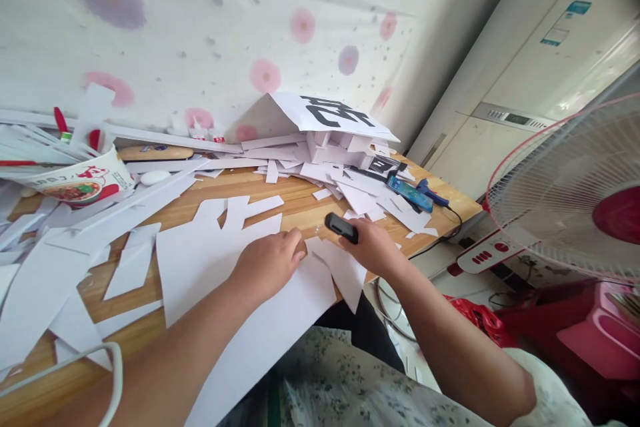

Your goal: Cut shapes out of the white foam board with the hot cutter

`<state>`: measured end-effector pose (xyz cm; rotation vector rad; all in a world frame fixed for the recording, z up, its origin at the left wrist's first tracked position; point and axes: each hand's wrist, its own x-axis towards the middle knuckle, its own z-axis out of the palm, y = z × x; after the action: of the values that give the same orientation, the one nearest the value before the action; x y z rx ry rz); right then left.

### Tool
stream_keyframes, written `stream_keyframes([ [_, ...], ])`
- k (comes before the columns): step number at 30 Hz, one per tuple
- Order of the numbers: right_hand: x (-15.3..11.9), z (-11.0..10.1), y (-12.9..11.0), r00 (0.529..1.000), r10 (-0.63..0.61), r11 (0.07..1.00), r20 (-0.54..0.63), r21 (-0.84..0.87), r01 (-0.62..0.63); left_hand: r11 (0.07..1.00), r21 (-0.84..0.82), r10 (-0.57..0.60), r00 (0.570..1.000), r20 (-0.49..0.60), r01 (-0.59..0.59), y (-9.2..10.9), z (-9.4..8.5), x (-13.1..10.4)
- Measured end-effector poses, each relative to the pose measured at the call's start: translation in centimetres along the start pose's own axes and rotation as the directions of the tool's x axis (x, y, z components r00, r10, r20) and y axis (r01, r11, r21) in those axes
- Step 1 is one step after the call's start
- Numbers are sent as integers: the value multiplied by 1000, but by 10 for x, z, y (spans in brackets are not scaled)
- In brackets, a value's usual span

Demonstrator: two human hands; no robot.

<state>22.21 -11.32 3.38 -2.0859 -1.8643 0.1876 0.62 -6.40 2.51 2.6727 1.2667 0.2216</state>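
Note:
A large white sheet of foam board (225, 287) lies over the front of the wooden table and juts past its edge. My left hand (270, 263) rests on that sheet, fingers curled, with a small brownish patch by the thumb that I cannot make out. My right hand (375, 245) is closed round a black utility knife (342, 227), held above the table to the right of my left hand; no blade shows. Below it, a smaller pointed white offcut (345, 270) lies by the table edge.
White scraps (133, 260) litter the left side. A paper noodle bowl (85, 180) holds tools and strips. At the back are a white model (330, 147) under a printed sheet (340, 113), a phone (409, 193) and a blue glue gun (433, 192). A fan (565, 193) stands right.

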Motion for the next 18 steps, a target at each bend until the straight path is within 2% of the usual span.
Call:
stream_keyframes([
  [3,-17,8,2,997,-6,993,80,-116,15,998,-17,59,998,27,-59,-5,3,0],
  [7,-25,14,4,991,11,993,135,-121,5,984,-79,168,983,73,-162,-11,1,0],
  [12,-13,13,4,980,20,1000,198,11,-23,972,-152,196,973,123,-177,-19,-3,2],
  [16,-4,8,9,970,25,989,242,136,-60,974,-156,182,978,97,-166,-21,1,5],
  [18,5,-1,18,978,76,975,194,189,-113,975,-161,163,984,69,-151,-25,2,8],
])
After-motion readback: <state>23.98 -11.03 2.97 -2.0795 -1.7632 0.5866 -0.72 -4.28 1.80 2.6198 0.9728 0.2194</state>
